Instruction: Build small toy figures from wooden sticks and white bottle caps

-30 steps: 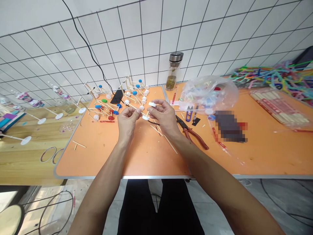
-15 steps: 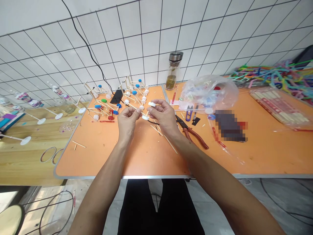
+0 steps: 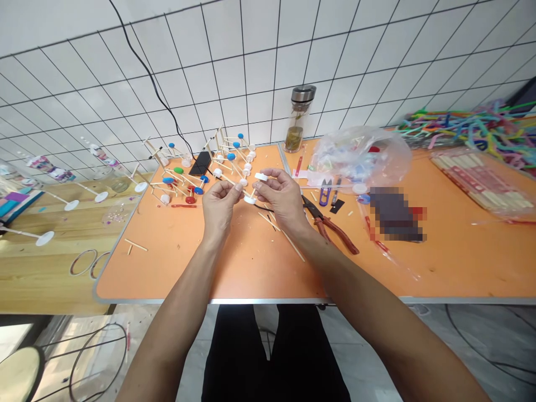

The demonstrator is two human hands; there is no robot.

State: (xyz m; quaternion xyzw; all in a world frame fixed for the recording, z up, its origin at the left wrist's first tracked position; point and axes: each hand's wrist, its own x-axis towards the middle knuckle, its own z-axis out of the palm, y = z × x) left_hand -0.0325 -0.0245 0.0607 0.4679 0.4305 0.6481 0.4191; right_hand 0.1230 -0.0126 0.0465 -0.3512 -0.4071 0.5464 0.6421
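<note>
My left hand (image 3: 220, 209) pinches a thin wooden stick (image 3: 247, 194) between thumb and fingers, above the middle of the orange table. Just to its right, my right hand (image 3: 282, 201) is closed on a short wooden axle with a white bottle cap at each end. The lower cap (image 3: 250, 199) sits between the two hands; the upper cap (image 3: 261, 176) lies against the right fingertips. How stick and axle join is hidden by the fingers. Behind the left hand stand small wheeled stick frames with blue caps (image 3: 230, 157), white caps and red caps (image 3: 190, 199).
Red-handled pliers (image 3: 337, 231), purple thread snips (image 3: 325, 192) and loose sticks (image 3: 293, 245) lie near my right forearm. A glass tea bottle (image 3: 295, 134) stands by the tiled wall. Farther right are a plastic bag of caps (image 3: 360, 159), a pixelated dark object (image 3: 393, 215) and packed sticks (image 3: 481, 184).
The hands keep the same grip on the stick and the capped axle, nearly unmoved. The whole view has shifted very slightly.
</note>
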